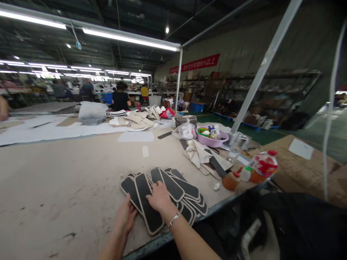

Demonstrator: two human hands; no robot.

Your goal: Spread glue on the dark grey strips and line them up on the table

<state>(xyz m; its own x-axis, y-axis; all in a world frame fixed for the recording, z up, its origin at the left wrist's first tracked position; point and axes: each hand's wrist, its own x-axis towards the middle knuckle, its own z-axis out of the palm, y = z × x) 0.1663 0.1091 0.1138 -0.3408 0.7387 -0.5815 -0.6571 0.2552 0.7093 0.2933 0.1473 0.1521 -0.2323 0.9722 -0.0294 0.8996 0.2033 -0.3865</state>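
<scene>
A fanned pile of long, rounded black panels with beige borders (187,189) lies near the front edge of the table. My right hand (161,198) reaches over the pile, its bent fingers at the lower left edge of one black panel (169,184) and its thumb over the neighbouring panel (148,204). At the pile's left side, my left hand (126,215) has its thumb raised and fingers extended beside the panel edges. Some of its fingertips are hidden there.
Beige and dark cut pieces (203,157), a pink basin (213,139), a glass jar (235,148) and a red-capped bottle (264,166) stand at the right. Behind are a plastic bag (93,112) and stacked pieces (138,119). A metal post (260,72) rises right; people sit farther back.
</scene>
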